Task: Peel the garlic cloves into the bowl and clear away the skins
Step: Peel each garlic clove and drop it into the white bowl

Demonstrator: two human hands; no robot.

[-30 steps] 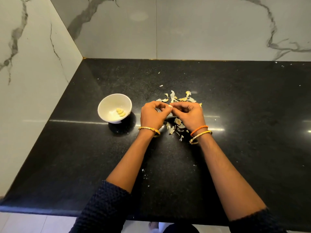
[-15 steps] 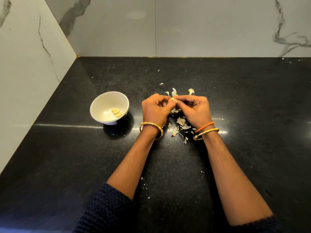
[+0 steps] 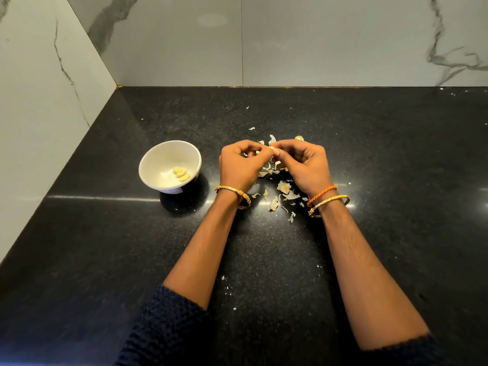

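**Black granite countertop, marble-tiled corner: garlic peeling in progress**

Black speckled countertop (image 3: 369, 154) carried all items. Left hand (image 3: 239, 167) and right hand (image 3: 303, 165) met fingertip to fingertip, together pinching one garlic clove (image 3: 271, 148), mostly hidden by the fingers.

Risks, as judged: the clove could slip from so small a pinch and drop among the skins; loosened skin could scatter wider, adding to the clearing.

Surroundings: heap of garlic skins (image 3: 285, 188) lay under and between the wrists, flecks strewn nearer the sleeves. White bowl (image 3: 148, 165) stood just left of the left hand, holding a few peeled cloves (image 3: 181, 173). Nothing stood between hands and bowl.
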